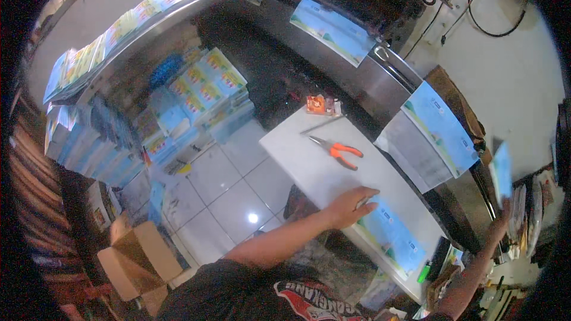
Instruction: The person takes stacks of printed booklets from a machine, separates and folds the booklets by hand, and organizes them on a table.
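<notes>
My left hand [352,207] is over the white tabletop [291,137], fingers curled round something small I cannot make out. It sits at the upper corner of a blue printed booklet [392,235] lying on the table. At the far right, my right hand [504,217] is raised and grips the lower end of another blue booklet [501,172], held upright and slightly blurred. Pliers [337,151] with orange handles lie beyond my left hand, beside a thin metal rod [323,125]. A small orange packet [321,105] rests at the table's far end.
A stack of blue-covered sheets [440,128] stands right of the table, with another blue sheet [333,31] farther back on the dark machine. Printed stacks [202,92] cover part of the tiled floor [238,202]. An open cardboard box [140,261] is at lower left; a green lighter-like object [424,273] lies near the table's edge.
</notes>
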### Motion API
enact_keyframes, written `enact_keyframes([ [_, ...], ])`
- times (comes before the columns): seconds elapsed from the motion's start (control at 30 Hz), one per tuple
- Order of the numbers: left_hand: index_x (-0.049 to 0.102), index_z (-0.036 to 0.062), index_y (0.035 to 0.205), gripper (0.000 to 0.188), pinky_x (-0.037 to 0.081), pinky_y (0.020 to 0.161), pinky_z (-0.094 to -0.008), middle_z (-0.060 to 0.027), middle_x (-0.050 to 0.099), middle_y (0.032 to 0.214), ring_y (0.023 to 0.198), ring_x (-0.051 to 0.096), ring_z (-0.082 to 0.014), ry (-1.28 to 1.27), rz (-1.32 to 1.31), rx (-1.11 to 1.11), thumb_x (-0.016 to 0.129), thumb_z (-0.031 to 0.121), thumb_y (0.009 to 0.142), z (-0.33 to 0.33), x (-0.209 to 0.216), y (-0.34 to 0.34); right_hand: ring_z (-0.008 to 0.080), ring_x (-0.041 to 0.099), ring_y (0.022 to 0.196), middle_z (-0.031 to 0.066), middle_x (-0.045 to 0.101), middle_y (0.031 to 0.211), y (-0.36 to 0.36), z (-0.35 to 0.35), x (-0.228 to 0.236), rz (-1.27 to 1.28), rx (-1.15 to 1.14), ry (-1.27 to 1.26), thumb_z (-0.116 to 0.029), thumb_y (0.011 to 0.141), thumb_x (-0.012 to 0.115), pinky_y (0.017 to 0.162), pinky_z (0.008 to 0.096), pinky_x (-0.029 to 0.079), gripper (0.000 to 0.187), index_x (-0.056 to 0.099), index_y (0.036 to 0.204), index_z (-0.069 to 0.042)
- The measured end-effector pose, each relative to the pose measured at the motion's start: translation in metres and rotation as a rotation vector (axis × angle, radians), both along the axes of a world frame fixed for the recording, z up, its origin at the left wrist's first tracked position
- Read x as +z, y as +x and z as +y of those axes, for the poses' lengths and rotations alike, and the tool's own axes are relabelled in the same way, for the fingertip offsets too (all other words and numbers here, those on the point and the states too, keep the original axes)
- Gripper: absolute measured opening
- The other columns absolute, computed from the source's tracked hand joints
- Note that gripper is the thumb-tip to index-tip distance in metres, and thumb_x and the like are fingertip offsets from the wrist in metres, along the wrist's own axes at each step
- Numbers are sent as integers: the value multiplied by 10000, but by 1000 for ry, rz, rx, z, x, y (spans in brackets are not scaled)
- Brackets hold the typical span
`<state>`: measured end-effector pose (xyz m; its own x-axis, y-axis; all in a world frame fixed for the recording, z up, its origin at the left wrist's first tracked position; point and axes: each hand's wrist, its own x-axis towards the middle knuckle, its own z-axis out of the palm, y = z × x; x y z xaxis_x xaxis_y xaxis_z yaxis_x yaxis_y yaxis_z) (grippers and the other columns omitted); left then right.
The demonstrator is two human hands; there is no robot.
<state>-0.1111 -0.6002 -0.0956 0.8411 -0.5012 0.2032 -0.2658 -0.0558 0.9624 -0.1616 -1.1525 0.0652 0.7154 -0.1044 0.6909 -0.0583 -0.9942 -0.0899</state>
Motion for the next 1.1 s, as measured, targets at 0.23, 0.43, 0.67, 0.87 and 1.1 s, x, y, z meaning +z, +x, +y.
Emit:
enact_keyframes([
  [0.23,498,45,1319,487,449,964,-388,-166,536,1277,1113,557,-299,5,-62,61,538,364,954,-3,-16,-1,341,478,1259,191,520,1347,-4,64,-56,372,-180,34,-155,889,562,1056,400,369,452,510,1312,-7],
  [0.43,503,33,1310,461,454,965,-394,-173,538,1271,1120,562,-304,15,-74,54,569,308,945,-6,-13,-1,368,482,1250,226,491,1361,-35,134,-93,595,-40,228,-104,885,590,1066,399,360,493,463,1347,12],
  [0.67,518,32,1289,433,456,959,-399,-168,559,1245,1122,561,-308,16,0,33,569,288,943,-6,-2,-4,434,199,1406,254,196,1525,-104,329,-102,1024,172,55,-371,594,852,1133,544,195,1075,302,1440,0],
  [0.87,520,29,1287,437,443,974,-392,-171,568,1229,1124,560,-318,41,-54,50,579,281,936,-10,-7,-2,398,340,1354,237,386,1440,-125,326,-102,1018,249,59,-198,751,735,1105,447,310,714,434,1373,-19],
  [1.1,510,35,1302,464,437,980,-392,-173,550,1261,1154,540,-307,36,-4,37,557,327,944,-4,-12,-1,380,650,863,217,670,958,-72,254,-28,823,-41,265,-197,898,533,764,437,498,264,656,1028,-3],
])
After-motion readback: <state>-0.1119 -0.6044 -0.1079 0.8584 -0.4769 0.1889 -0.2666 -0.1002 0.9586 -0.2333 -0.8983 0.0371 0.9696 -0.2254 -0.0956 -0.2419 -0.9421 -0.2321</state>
